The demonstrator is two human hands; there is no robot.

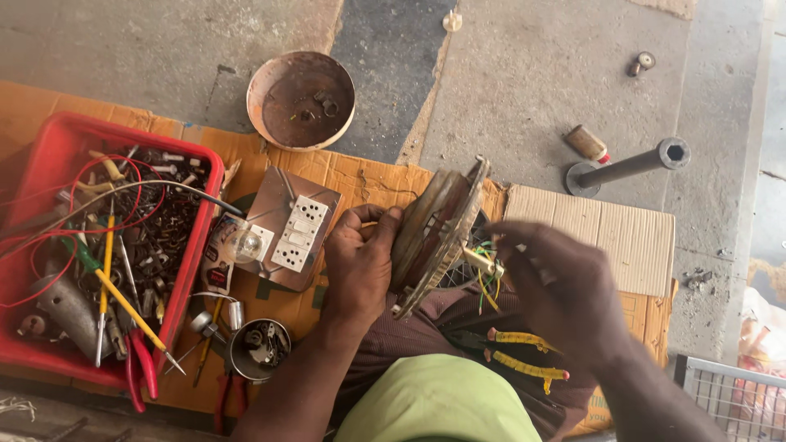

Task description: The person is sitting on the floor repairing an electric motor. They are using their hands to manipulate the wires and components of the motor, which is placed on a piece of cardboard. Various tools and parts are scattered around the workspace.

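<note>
Left hand (359,263) knuckles-up, fingers clamped on the rim of a ceiling-fan motor housing (434,233) held on edge, right hand (561,286) blurred, fingers loosely spread, fingertips at the coloured wires (486,282) beside the shaft.

A round, worn metal fan motor (434,233) stands on edge above the lap, coloured wires (488,282) trailing from its centre.

Grey concrete floor (532,82) stretches out in daylight, with a darker strip running through it. Flattened brown cardboard (368,176) covers the near ground.
</note>
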